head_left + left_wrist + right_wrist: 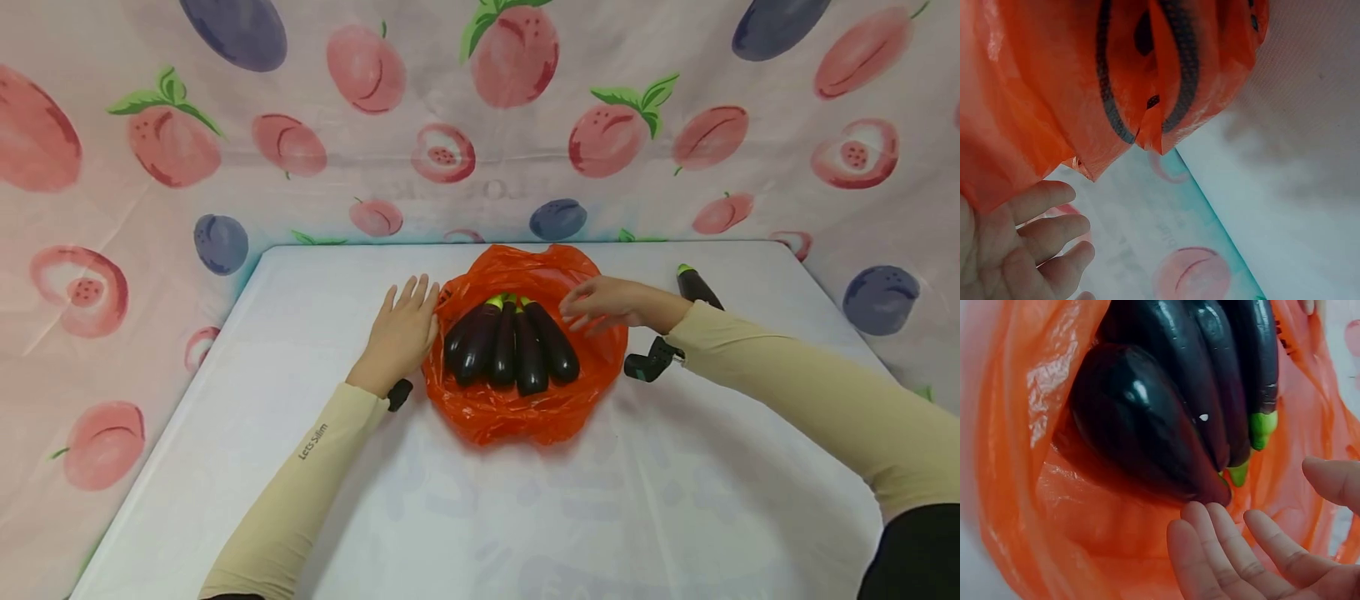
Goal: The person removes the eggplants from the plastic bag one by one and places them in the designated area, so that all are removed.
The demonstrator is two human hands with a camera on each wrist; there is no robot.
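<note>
Several glossy dark eggplants (530, 354) with green stem ends lie side by side in an open, crumpled orange plastic bag (487, 425). My left hand (402, 337) is beside the bag's left edge, fingers extended. In the left wrist view its fingertips (1054, 192) show close by the outside of the bag (1035, 81), which carries black print. Over the bag's right part, my right hand (618, 302) has loosely bent fingers and holds nothing. The right wrist view shows its fingertips (1194, 515) right at the stem end of the nearest eggplant (1135, 425).
One more eggplant (699, 288) lies on the white tabletop (600, 517) at the back right, partly covered by my right forearm. A fruit-patterned cloth (315, 192) hangs behind the table and along its sides. Each wrist carries a black camera (651, 362).
</note>
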